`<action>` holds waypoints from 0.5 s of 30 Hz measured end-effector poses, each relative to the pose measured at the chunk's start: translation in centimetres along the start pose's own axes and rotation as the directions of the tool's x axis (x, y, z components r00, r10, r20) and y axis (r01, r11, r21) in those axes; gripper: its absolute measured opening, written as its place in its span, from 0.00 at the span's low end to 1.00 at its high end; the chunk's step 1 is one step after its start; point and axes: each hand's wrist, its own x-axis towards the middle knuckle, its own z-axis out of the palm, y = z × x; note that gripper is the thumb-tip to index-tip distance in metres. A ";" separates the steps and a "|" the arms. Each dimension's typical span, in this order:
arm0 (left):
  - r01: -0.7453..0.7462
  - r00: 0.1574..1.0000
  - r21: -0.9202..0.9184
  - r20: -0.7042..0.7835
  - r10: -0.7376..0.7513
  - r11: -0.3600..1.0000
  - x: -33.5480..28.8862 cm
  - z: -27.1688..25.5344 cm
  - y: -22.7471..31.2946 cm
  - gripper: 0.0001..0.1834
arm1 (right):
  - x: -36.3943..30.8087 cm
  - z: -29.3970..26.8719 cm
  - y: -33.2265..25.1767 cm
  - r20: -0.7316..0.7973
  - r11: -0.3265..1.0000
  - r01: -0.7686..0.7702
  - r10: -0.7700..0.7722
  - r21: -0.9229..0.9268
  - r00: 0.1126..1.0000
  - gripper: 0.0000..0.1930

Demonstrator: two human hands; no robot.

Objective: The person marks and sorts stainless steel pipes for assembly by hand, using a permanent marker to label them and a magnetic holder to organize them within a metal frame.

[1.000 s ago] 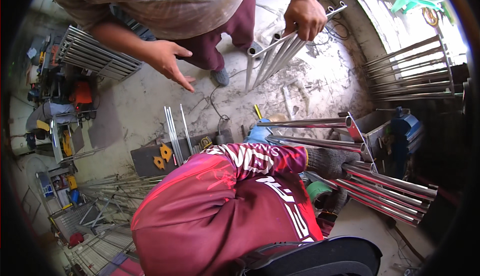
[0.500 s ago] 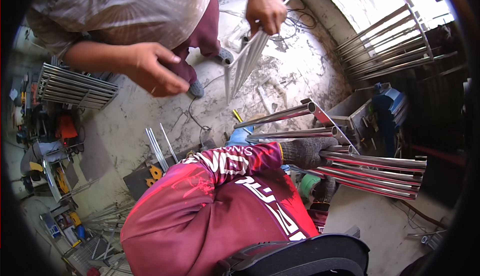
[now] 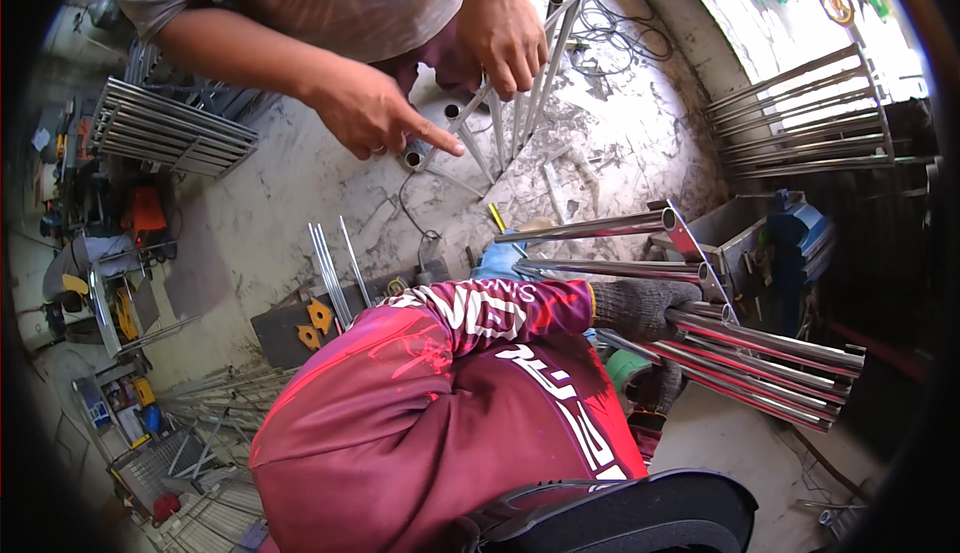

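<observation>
My left hand, in a dark knitted glove, is closed on a shiny metal tube frame at the right. Several of its tubes reach out past the hand. A flat bar joins two more tubes that point left. My right hand, gloved too, is lower, against the underside of the tubes; its fingers are mostly hidden. Beside it shows a round green object. Across from me a person's hand points with one finger at a second tube frame, which their other hand holds.
A black curved helmet edge covers the lower view. A blue bench tool and grey metal bin stand at the right. Finished-looking tube racks lean at the far right and left. Cables lie on the floor.
The other person has swung their tube frame to a more spread, end-on position and brought a pointing finger to it. My view has turned slightly; my hands stay on the same frame.
</observation>
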 end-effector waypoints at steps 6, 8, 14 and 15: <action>0.019 0.999 -0.070 -0.047 -0.022 0.997 0.3 0.8 -1.5 0.08 | -0.3 2.0 -1.6 0.056 0.997 0.070 -0.067 -0.045 0.996 0.23; 0.046 0.996 -0.107 -0.076 -0.054 0.993 0.1 1.0 -2.1 0.09 | -0.7 3.1 -2.1 0.082 0.994 0.094 -0.090 -0.053 0.993 0.23; -0.098 0.979 -0.043 -0.186 0.089 0.994 0.4 1.1 -3.1 0.13 | -2.2 5.0 -3.0 0.113 0.981 0.179 -0.171 -0.068 0.979 0.21; -0.052 0.984 0.038 -0.168 0.058 0.998 0.3 0.8 -3.1 0.11 | -2.2 4.4 -2.5 0.104 0.980 0.186 -0.179 -0.065 0.978 0.21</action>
